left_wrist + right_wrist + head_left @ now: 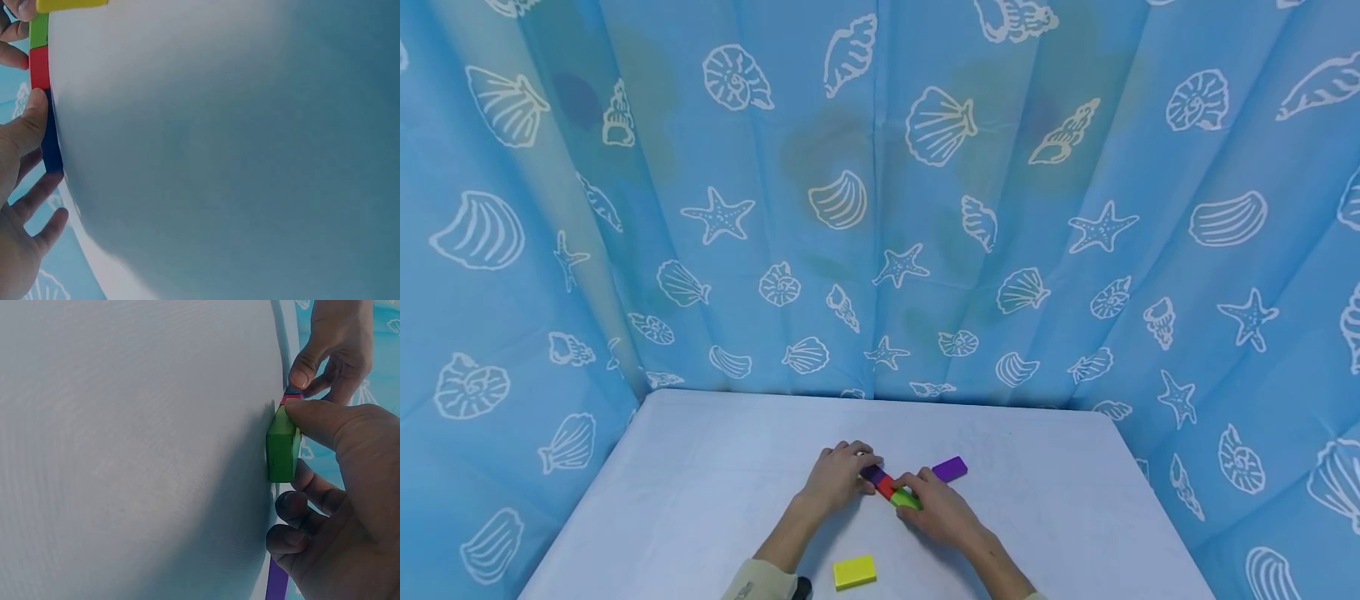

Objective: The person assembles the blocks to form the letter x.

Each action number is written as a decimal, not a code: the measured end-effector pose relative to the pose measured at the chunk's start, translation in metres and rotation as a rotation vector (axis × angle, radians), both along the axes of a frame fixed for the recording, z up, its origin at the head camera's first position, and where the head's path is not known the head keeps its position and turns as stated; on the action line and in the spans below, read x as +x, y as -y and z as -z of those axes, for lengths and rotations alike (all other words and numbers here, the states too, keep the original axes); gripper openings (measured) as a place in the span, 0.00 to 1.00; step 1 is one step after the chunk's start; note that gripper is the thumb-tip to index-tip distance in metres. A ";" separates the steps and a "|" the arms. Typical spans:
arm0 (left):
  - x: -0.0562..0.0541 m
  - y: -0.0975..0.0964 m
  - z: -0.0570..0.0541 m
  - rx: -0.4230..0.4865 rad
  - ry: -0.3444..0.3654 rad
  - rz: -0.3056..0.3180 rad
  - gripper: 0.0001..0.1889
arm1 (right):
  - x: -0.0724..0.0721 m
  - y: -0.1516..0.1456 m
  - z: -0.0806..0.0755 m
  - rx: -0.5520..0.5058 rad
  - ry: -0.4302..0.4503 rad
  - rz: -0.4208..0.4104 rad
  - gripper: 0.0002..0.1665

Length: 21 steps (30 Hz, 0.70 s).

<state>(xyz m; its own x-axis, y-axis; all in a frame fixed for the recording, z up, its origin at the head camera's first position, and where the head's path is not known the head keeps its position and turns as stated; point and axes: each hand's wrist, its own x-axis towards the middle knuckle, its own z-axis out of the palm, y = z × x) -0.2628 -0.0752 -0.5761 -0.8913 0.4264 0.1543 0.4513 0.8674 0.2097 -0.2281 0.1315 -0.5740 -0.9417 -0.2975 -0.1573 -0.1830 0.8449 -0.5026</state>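
Note:
Three blocks lie end to end in a slanting row on the white table: a dark blue block (872,474), a red block (886,486) and a green block (906,499). My left hand (837,478) grips the dark blue block (52,140), thumb on the near side and fingers behind. At the other end, my right hand (942,510) holds the green block (282,453), its thumb close to the seam with the red block (39,67). Fingers partly cover the blocks in the head view.
Just beyond my right hand lies a purple block (951,469). A yellow block (854,572) sits nearer, between my forearms. Behind the white table (700,467) hangs a blue curtain (880,208) with white shell and starfish prints, which also runs along both sides.

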 end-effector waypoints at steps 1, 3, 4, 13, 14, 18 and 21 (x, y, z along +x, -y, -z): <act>0.000 0.001 0.000 -0.002 0.001 0.000 0.25 | 0.000 0.000 0.001 0.001 0.000 0.001 0.23; 0.002 0.002 -0.001 0.004 0.008 0.002 0.25 | 0.000 0.000 0.002 0.005 -0.001 0.001 0.23; 0.002 0.003 -0.001 0.014 0.015 0.004 0.25 | 0.000 0.000 0.002 0.006 -0.001 0.000 0.23; 0.010 0.009 -0.005 0.107 0.010 0.019 0.24 | -0.001 -0.003 0.003 0.003 -0.012 -0.019 0.22; 0.011 0.010 -0.005 0.110 0.010 0.017 0.24 | -0.001 -0.003 0.003 0.002 -0.016 -0.022 0.22; 0.018 0.012 -0.008 0.126 0.033 0.012 0.23 | 0.000 -0.004 0.003 -0.001 -0.026 -0.030 0.22; 0.024 0.013 -0.012 0.140 0.073 0.006 0.22 | -0.001 -0.004 0.003 0.004 -0.026 -0.028 0.22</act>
<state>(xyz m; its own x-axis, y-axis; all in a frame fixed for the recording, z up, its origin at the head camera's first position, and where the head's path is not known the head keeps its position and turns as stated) -0.2388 -0.0882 -0.5645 -0.8997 0.4108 0.1479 0.4358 0.8246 0.3608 -0.2287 0.1354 -0.5774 -0.9367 -0.3235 -0.1343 -0.2197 0.8413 -0.4940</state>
